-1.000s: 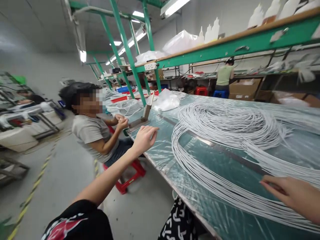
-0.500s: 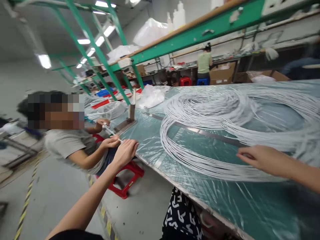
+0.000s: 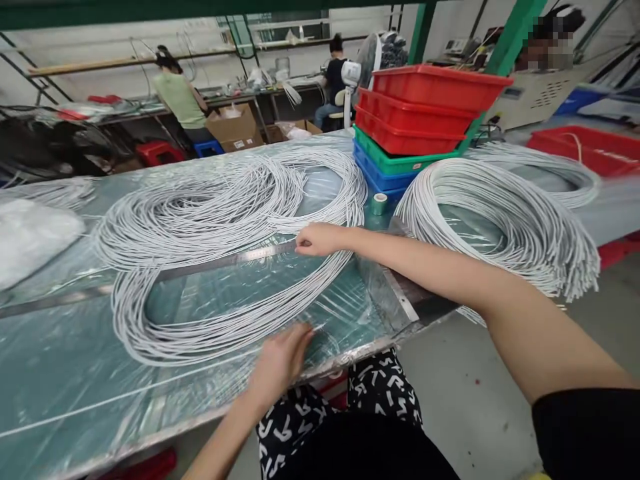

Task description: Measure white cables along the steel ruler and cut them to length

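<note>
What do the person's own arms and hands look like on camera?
The left hand and right hand are bare: no gloves or watch visible. The right arm emerges from a plain black short sleeve; the left sleeve is out of view.

The wall (image 3: 100,47) at the back is pale, with a long brown shelf (image 3: 90,67) on it. Under that is a long bench (image 3: 131,115), with a red stool (image 3: 159,153) and a blue stool (image 3: 207,148) by it. A brown box (image 3: 235,127) is next to the blue stool. A white fan (image 3: 351,74) stands behind the big green table (image 3: 50,360). Light makes the table shiny. The floor (image 3: 450,380) is gray.
</note>
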### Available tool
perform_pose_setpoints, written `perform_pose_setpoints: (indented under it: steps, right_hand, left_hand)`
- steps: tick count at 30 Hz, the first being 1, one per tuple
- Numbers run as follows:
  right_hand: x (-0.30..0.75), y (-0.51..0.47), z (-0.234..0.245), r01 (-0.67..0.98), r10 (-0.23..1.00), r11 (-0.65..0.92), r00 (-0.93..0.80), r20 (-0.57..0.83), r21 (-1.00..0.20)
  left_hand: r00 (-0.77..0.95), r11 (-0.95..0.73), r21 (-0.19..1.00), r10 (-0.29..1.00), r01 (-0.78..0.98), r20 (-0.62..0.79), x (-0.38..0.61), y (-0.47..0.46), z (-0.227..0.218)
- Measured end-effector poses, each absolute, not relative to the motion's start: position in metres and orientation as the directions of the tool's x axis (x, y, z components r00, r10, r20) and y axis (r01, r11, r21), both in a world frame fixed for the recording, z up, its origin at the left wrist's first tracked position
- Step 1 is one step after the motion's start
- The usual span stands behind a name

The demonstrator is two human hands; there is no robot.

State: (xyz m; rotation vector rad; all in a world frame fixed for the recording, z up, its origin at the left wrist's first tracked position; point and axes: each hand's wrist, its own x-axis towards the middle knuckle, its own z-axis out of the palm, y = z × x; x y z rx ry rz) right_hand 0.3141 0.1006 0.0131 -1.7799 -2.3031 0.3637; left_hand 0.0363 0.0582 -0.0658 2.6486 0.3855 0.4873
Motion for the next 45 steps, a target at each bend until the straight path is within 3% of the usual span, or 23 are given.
perform_pose_setpoints:
  steps: [3, 6, 14, 24, 30, 42, 45]
  right_hand:
    - [0.312, 0.098, 0.014, 0.911, 0.965, 0.257, -0.260, 0.036, -0.321]
    - [0.313, 0.099, 0.013, 0.905, 0.961, 0.273, -0.273, 0.046, -0.326]
    - [0.312, 0.106, 0.009, 0.897, 0.957, 0.288, -0.284, 0.060, -0.336]
    - [0.311, 0.111, 0.010, 0.886, 0.955, 0.296, -0.287, 0.077, -0.356]
    - [0.303, 0.113, 0.013, 0.869, 0.958, 0.270, -0.286, 0.027, -0.415]
    - [0.293, 0.115, 0.014, 0.868, 0.952, 0.272, -0.306, -0.017, -0.417]
    - [0.291, 0.115, 0.016, 0.863, 0.954, 0.256, -0.298, -0.029, -0.437]
  left_hand:
    - [0.933, -0.897, 0.438, 0.208, 0.063, 0.293, 0.096, 0.036, -0.064]
    - [0.944, -0.923, 0.382, 0.167, 0.049, 0.283, 0.128, 0.025, -0.057]
    - [0.960, -0.948, 0.303, 0.171, 0.099, 0.222, 0.151, 0.015, -0.049]
    - [0.950, -0.919, 0.358, 0.247, 0.166, 0.193, 0.157, 0.005, -0.049]
    - [0.952, -0.928, 0.325, 0.248, 0.181, 0.179, 0.155, 0.005, -0.042]
    - [0.956, -0.921, 0.293, 0.287, 0.258, 0.062, 0.166, 0.012, -0.060]
    - [0.950, -0.925, 0.272, 0.299, 0.266, 0.088, 0.166, 0.014, -0.070]
